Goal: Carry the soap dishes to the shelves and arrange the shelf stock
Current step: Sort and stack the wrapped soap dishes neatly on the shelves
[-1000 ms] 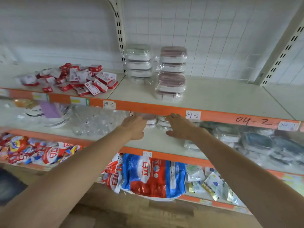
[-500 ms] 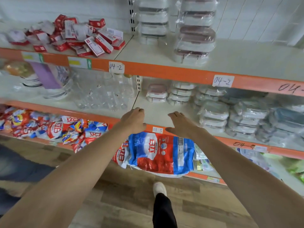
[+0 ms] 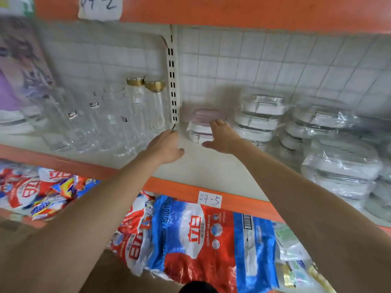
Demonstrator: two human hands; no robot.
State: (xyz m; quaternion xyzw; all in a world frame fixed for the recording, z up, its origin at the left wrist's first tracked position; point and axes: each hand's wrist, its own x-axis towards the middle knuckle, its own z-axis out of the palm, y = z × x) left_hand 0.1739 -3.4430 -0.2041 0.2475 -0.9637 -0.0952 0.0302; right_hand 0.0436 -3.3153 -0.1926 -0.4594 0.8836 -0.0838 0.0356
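Both arms reach into the middle shelf (image 3: 211,172), above its orange front edge with the tag "04-5" (image 3: 209,199). The left hand (image 3: 167,145) hovers over the bare shelf board near the slotted upright (image 3: 173,77), its grip loose, fingers relaxed and holding nothing. The right hand (image 3: 222,137) stretches toward a small stack of 2 wrapped soap dishes with pinkish lids (image 3: 203,125) standing far back on the shelf, just right of the upright. Its fingers are spread, fingertips at the stack's right side; whether they touch it cannot be told. Right of that stack stand taller stacks of white wrapped soap dishes (image 3: 260,117), and more wrapped piles (image 3: 338,166) fill the right end. Left of the upright stand clear glass bottles (image 3: 118,121), 2 with gold caps. On the shelf below lie red and blue detergent bags (image 3: 201,240).
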